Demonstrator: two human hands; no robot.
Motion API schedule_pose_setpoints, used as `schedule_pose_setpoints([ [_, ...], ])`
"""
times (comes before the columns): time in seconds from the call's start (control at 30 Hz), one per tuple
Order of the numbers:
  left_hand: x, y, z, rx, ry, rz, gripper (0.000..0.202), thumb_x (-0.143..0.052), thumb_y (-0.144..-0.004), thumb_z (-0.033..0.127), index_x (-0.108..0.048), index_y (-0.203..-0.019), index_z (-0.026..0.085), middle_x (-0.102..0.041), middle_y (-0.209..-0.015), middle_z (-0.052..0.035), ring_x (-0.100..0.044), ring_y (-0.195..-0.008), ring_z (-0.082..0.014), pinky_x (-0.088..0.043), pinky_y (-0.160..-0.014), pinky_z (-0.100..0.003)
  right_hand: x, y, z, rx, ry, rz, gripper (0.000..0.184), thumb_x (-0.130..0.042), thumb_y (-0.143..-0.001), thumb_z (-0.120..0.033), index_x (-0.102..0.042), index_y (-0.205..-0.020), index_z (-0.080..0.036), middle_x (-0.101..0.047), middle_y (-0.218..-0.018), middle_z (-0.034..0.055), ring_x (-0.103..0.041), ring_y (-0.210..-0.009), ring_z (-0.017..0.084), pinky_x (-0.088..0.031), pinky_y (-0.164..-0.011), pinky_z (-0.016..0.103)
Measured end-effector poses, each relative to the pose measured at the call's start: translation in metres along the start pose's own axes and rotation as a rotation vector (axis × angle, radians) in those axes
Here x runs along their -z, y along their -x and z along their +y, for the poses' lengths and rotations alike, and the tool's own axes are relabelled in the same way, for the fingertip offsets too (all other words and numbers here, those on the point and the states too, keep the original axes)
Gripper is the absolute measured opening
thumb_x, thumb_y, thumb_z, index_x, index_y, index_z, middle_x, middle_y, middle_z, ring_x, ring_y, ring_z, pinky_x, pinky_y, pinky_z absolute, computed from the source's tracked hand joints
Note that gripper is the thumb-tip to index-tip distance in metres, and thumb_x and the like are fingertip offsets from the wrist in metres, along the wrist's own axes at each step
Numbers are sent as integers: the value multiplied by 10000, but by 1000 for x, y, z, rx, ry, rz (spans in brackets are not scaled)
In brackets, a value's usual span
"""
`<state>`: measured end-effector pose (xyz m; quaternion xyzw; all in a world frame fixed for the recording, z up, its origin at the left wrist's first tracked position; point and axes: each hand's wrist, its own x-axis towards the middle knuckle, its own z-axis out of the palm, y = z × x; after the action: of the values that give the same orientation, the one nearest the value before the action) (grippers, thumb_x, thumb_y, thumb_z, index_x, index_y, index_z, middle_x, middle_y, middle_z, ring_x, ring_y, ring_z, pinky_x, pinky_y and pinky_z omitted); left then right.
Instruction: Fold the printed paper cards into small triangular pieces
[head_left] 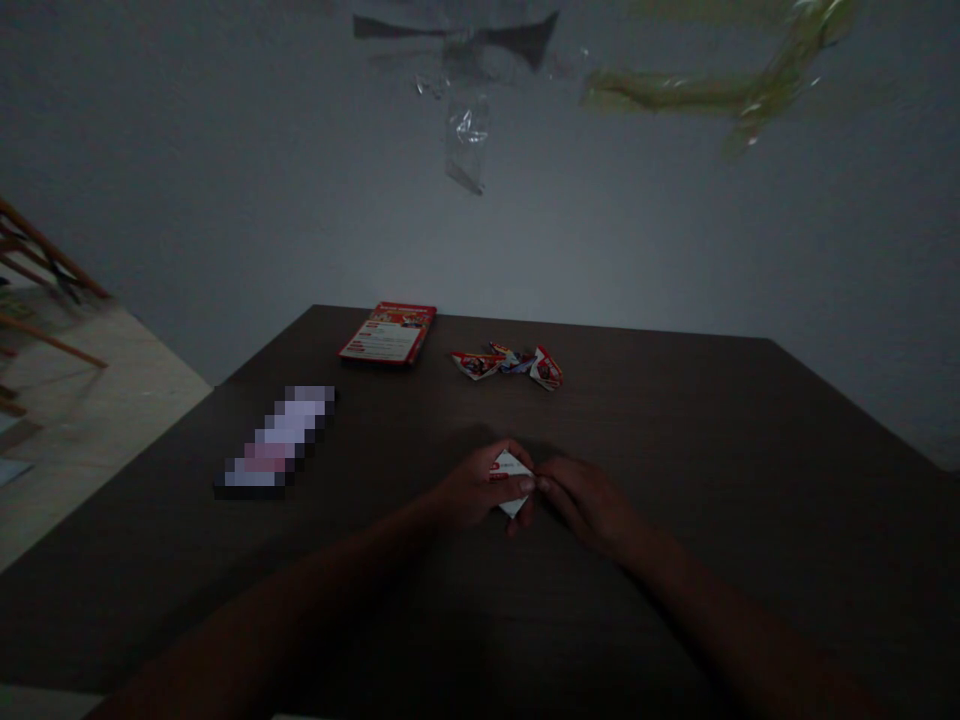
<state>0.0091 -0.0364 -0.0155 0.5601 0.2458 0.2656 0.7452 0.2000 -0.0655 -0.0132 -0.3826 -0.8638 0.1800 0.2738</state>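
Observation:
A small folded paper (513, 500), white with red print, is held over the near middle of the table. My left hand (480, 488) is closed around it, the thumb lying across its face and fingers behind. At the paper's right corner my right hand (581, 495) pinches with thumb and forefinger; the two hands nearly meet there. Beyond them lie several folded paper pieces (546, 368) in red, white and blue, pointed in shape and close together. Left of these rests a stack of printed leaflets (386, 335) with red borders.
A phone (281, 440) with a lit, blurred-out screen lies on the left of the dark table (675, 400). The table's far edge meets a pale wall (600, 230) carrying strips of tape (667, 92). Wooden furniture legs (52, 250) stand on the floor at far left.

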Motion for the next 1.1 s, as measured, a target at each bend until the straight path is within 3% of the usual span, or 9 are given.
schedule_pose_setpoints([
  [0.5, 0, 2, 0, 18, -11, -86, 296, -584, -810, 396, -405, -844, 163, -597, -547, 22, -534, -402, -92, -415, -383, -179, -3, 3, -8, -21, -85, 61, 225, -314, -943, -267, -448, -775, -203, -484, -641, -9, -478, -572, 117, -357, -537, 238],
  [0.73, -3, 2, -1, 71, -11, -54, 352, -704, -707, 347, -441, -843, 156, -592, -558, 38, -556, -433, -92, -411, -400, -171, -4, 4, -10, -120, -234, 58, 247, -355, -933, -282, -454, -724, -197, -426, -578, -47, -434, -497, 86, -316, -501, 216],
  [0.9, -3, 2, 0, 105, -130, -19, 317, -684, -718, 380, -508, -773, 122, -603, -575, 14, -540, -433, -72, -420, -419, -173, -5, 3, -8, -172, -264, 61, 287, -367, -928, -313, -458, -685, -190, -407, -566, -50, -410, -496, 84, -307, -500, 215],
  [1.1, -6, 1, -1, 69, -53, 30, 322, -686, -714, 383, -502, -746, 120, -646, -591, -27, -580, -451, -108, -453, -440, -205, -8, 2, -8, -225, -459, 40, 329, -374, -929, -368, -470, -676, -181, -518, -555, -26, -444, -496, 87, -325, -501, 211],
])
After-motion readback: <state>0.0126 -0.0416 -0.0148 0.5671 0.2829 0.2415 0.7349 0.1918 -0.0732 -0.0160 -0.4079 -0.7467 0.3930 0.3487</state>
